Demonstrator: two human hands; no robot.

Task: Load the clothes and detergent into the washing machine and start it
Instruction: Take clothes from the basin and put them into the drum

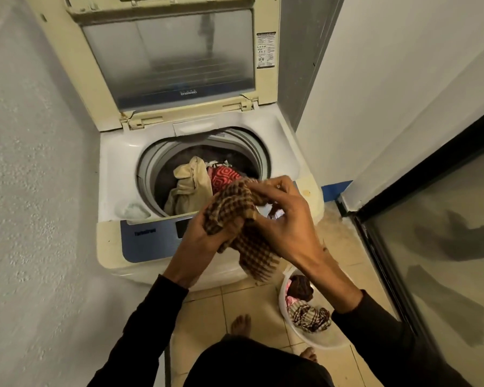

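Both hands, left hand (207, 233) and right hand (285, 216), grip the soft checked cloth (243, 219) (light, limp), bunched, its tail dangling below the grip.

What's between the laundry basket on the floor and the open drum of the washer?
In the head view, the brown checked cloth, gripped by both hands, hangs between the white plastic basket and the washer's open drum.

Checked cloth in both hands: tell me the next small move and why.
Probably carry the checked cloth forward and drop it into the drum. Both the left hand and right hand grip it just short of the opening, the lid stands open, clothes already lie inside, and more wait in the basket.
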